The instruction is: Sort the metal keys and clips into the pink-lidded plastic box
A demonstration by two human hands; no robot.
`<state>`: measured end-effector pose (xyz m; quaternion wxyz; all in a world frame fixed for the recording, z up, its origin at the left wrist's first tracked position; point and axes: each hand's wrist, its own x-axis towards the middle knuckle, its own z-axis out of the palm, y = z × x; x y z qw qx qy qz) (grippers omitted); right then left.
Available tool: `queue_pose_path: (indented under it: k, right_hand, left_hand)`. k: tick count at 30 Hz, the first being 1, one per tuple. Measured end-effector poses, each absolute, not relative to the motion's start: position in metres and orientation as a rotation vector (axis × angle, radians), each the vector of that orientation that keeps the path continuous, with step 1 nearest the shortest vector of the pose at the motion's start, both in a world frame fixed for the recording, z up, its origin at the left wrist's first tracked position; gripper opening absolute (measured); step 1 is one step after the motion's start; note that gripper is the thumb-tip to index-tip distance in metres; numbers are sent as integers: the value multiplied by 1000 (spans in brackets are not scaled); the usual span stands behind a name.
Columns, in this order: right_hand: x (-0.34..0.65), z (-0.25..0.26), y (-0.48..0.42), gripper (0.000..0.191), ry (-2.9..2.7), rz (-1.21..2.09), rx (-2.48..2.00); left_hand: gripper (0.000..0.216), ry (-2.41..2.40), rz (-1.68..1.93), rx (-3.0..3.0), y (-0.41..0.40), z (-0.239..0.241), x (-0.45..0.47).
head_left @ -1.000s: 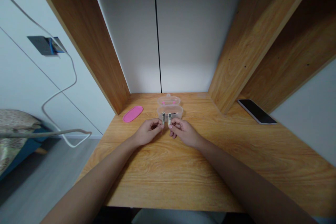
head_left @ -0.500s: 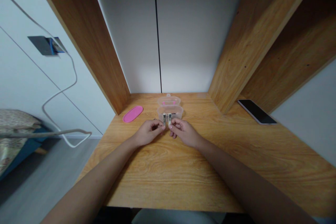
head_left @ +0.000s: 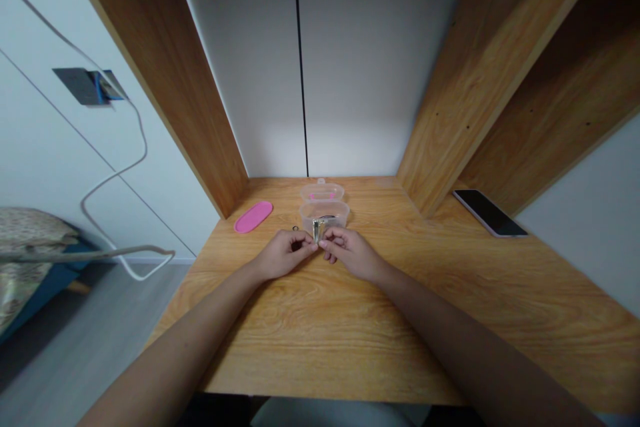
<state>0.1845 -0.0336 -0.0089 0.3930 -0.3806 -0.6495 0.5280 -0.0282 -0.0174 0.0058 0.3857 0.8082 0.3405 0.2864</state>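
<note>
I saw the left hand [head_left: 280,255] and right hand [head_left: 350,253] pinching small shiny metal clips [head_left: 317,229] together, upright, before the clear plastic tub [head_left: 324,213], fingers narrowed for alignment.

2 hands [head_left: 320,253] pinching metal clips [head_left: 317,229], clear tub [head_left: 336,211], desk [head_left: 320,327]

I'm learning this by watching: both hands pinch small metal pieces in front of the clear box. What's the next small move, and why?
Probably lift the metal pieces over the near rim of the clear box and release them. The left hand and right hand hold them pressed together just before the open box, whose pink lid lies aside.
</note>
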Motion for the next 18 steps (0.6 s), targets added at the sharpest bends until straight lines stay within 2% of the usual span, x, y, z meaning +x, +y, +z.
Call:
queue_pose_path:
  k: [18]
  right_hand:
    - [181,-16,-31,34,-1570,1283,-1047]
  left_hand:
    - [35,868,674,2366,-20,15,-26]
